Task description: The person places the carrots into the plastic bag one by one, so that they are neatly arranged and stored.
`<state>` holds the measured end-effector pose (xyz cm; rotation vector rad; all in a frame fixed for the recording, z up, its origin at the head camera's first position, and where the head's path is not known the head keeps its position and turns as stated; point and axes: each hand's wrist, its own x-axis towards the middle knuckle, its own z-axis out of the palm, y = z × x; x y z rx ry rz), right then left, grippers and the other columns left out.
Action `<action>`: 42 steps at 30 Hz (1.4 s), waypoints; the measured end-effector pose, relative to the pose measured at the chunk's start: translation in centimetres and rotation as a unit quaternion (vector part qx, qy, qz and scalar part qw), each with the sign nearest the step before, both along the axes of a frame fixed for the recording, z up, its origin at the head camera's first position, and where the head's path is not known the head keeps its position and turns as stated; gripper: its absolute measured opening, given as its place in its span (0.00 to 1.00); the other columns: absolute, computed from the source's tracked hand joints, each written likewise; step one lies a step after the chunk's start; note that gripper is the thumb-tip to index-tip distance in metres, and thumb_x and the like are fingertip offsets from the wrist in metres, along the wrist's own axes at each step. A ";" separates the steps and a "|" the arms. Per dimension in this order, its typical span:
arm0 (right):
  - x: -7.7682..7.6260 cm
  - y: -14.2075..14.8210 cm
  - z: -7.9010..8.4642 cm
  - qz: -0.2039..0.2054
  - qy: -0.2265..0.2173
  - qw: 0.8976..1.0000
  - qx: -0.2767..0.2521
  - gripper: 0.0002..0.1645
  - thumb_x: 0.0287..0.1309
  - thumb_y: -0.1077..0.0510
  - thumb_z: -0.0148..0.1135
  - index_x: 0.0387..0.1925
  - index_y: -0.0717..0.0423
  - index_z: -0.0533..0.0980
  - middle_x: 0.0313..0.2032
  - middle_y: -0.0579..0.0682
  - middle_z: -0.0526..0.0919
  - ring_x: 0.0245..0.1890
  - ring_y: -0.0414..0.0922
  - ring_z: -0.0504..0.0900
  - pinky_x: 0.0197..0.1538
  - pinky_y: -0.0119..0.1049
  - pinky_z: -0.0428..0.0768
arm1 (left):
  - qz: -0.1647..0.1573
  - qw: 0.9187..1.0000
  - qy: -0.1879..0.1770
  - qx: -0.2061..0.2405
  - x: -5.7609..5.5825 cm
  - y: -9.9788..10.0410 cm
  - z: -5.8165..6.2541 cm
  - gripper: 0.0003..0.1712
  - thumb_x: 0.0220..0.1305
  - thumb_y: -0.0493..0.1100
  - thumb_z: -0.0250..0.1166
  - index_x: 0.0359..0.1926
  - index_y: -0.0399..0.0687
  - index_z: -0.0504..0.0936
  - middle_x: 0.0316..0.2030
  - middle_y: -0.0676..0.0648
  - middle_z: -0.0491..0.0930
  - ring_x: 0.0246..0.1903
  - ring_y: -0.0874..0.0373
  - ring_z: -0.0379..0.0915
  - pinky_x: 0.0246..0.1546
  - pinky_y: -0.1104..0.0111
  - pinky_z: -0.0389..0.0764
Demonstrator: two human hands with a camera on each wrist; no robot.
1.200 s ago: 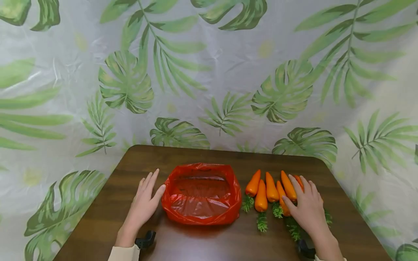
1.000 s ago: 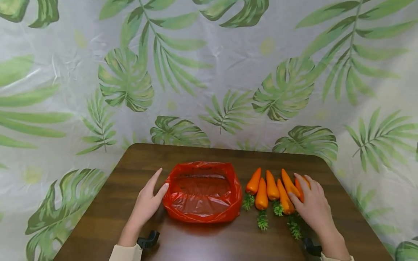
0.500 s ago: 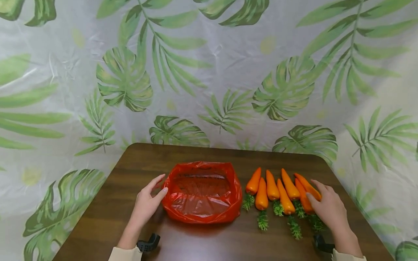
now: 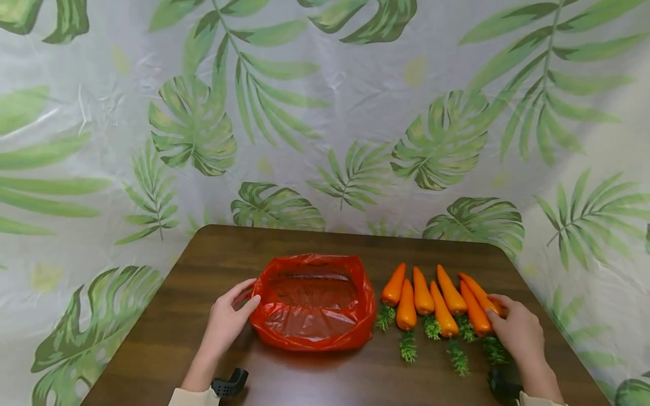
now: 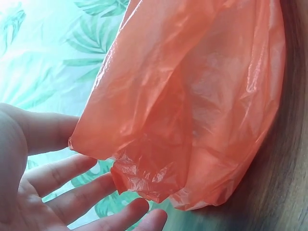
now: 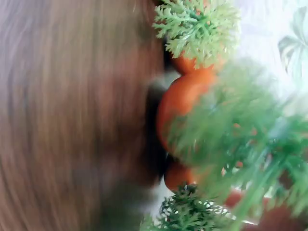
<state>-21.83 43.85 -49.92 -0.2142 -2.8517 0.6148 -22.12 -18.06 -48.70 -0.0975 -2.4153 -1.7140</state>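
A red plastic bag (image 4: 312, 342) stands with its mouth spread wide at the middle of the table. My left hand (image 4: 223, 324) is at its left rim, thumb over the edge; the left wrist view shows the fingers spread loosely beside the bag wall (image 5: 154, 106). Several orange carrots with leafy green tops lie in a row right of the bag, tips pointing away. At the row's right end, my right hand (image 4: 518, 330) holds the outermost carrot (image 4: 473, 284) by its thick end between thumb and fingers. Blurred greens (image 6: 240, 139) fill much of the right wrist view.
The row's nearest carrot (image 4: 393, 286) lies close to the bag's right side. A dark wooden table (image 4: 304, 380) bears everything, and a leaf-patterned sheet (image 4: 355, 113) hangs behind its far edge.
My right hand has moved right and nearer along the carrots, uncovering several, and now holds the outermost one. My left hand's fingers have drawn in to the bag's left rim.
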 end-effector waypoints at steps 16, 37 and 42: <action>0.6 0.9 -0.7 -0.056 0.047 0.997 -0.012 0.33 0.60 0.44 0.70 0.58 0.62 0.77 0.49 0.65 0.84 0.35 0.61 0.81 0.30 0.49 0.70 | 0.031 0.999 -0.008 -0.018 -0.2 0.1 0.1 0.30 0.57 0.56 0.75 0.59 0.52 0.82 0.55 0.44 0.82 0.57 0.48 0.78 0.50 0.58 0.82; 1.9 -1.3 3.0 -0.044 0.095 0.993 -0.046 0.36 0.58 0.38 0.70 0.60 0.55 0.78 0.49 0.62 0.85 0.28 0.44 0.80 0.24 0.36 0.70 | 0.056 0.998 -0.012 -0.021 -0.2 0.3 -0.5 0.14 0.61 0.47 0.74 0.46 0.48 0.86 0.49 0.44 0.85 0.55 0.46 0.79 0.49 0.58 0.82; 1.9 -3.4 4.6 -0.015 0.128 0.990 -0.057 0.33 0.57 0.39 0.72 0.59 0.52 0.80 0.45 0.60 0.87 0.29 0.37 0.82 0.24 0.34 0.72 | 0.064 0.998 -0.013 -0.021 -0.2 0.3 -0.4 0.12 0.61 0.47 0.74 0.44 0.48 0.87 0.50 0.44 0.84 0.55 0.45 0.78 0.50 0.55 0.82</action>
